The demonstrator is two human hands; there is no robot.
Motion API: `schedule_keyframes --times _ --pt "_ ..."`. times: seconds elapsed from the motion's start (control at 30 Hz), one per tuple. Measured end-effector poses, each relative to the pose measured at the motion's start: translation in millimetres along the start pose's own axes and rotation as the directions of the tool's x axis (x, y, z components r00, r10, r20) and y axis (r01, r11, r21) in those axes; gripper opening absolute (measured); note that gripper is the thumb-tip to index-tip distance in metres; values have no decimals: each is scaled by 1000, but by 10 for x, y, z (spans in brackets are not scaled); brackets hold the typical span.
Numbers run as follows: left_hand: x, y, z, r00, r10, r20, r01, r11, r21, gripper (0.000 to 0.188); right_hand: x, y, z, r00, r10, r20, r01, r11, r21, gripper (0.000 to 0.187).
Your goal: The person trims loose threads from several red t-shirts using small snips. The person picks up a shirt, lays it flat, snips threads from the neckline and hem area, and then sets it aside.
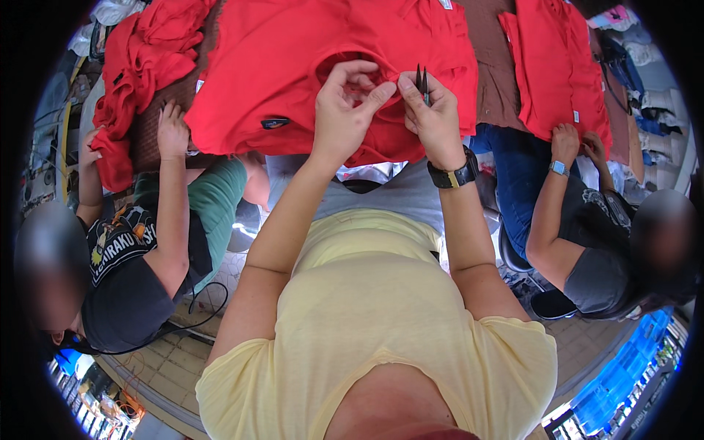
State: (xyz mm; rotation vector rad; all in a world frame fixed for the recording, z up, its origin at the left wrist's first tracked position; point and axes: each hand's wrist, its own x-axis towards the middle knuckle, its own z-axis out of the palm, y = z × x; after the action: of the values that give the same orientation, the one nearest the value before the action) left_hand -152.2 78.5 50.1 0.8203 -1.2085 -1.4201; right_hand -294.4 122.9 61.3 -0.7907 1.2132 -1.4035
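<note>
As right grip [438, 121] holds snips [425, 86], red cloth [286, 48]

Dark snips [425, 83] in right hand [433, 110]

the left forearm [290, 213] slanted forward and inward; the right forearm [467, 224] reached nearly straight ahead, its elbow slightly bent. the left hand [342, 114] had loosely curled fingers and a thumb stretched rightward. close beside it, the right hand [434, 125] was folded, its thumb pointing toward the left one's.
</note>
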Motion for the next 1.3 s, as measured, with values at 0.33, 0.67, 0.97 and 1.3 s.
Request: schedule_keyframes --times 0.33,0.67,0.97,1.3 --pt "7 -36 -79 986 -149 82 148 989 9 6 -131 -134 102 943 -253 -214 164 917 -363 30" --pt "3 -75 -133 989 -90 115 87 996 28 3 -145 -201 108 999 -38 37 52 831 -553 42" --pt "-48 -53 -163 989 -56 139 43 995 93 2 -71 -173 153 990 137 -15 -133 918 -374 37" --pt "-36 723 -368 986 117 116 -163 804 572 21 -175 -275 -46 1000 24 -21 -29 936 -352 31"
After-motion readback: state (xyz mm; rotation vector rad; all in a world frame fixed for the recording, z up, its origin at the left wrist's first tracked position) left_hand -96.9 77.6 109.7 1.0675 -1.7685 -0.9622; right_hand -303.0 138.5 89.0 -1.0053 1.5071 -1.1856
